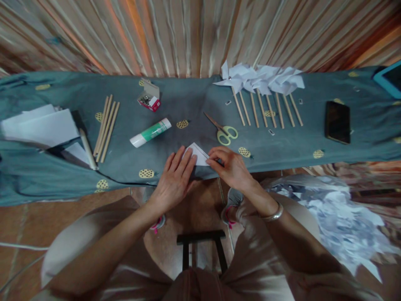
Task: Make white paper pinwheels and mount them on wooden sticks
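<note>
A small white sheet of paper folded into a triangle (199,156) lies at the near edge of the cloth-covered table. My left hand (176,175) rests flat on its left side, fingers stretched out. At the paper's right corner, my right hand (230,166) pinches the edge between thumb and fingers. Just beyond the paper lie scissors (226,133) with yellow-green handles. A green and white glue stick (151,132) is on its side to the left. Farther back, a small red and white box (149,99) stands with its lid up, holding small metal pieces.
Several paper pinwheels (260,79) on wooden sticks lie at the back right. A phone (337,122) and a blue-edged tablet (390,79) are farther right. On the left are loose wooden sticks (105,129) and white paper sheets (44,125). A bag of paper scraps (341,221) sits below, right.
</note>
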### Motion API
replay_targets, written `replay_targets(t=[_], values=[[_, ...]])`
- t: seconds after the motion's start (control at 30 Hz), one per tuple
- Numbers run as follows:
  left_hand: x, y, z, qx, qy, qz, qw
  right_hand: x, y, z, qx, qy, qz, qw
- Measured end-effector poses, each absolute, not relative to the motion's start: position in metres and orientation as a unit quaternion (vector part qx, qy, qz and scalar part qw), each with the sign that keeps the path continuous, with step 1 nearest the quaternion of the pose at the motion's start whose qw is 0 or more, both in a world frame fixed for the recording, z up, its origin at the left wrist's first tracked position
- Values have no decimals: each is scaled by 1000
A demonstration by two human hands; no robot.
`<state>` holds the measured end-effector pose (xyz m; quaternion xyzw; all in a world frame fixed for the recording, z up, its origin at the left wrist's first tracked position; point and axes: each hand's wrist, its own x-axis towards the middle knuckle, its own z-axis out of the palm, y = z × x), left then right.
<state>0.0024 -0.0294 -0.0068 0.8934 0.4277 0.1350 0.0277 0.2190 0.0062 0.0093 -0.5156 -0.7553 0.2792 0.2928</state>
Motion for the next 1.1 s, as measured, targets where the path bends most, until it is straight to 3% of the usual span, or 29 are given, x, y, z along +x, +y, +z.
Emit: replay_targets(t=[0.67, 0.87, 1.1], values=[[5, -27, -4, 893, 437, 107, 33, 216, 6, 7, -532, -750, 261, 294], [6, -27, -4, 894, 437, 91, 30, 210, -4, 8, -491, -803, 151, 301], [6, -27, -6, 892, 442, 87, 43, 197, -22, 6, -403, -887, 45, 221]])
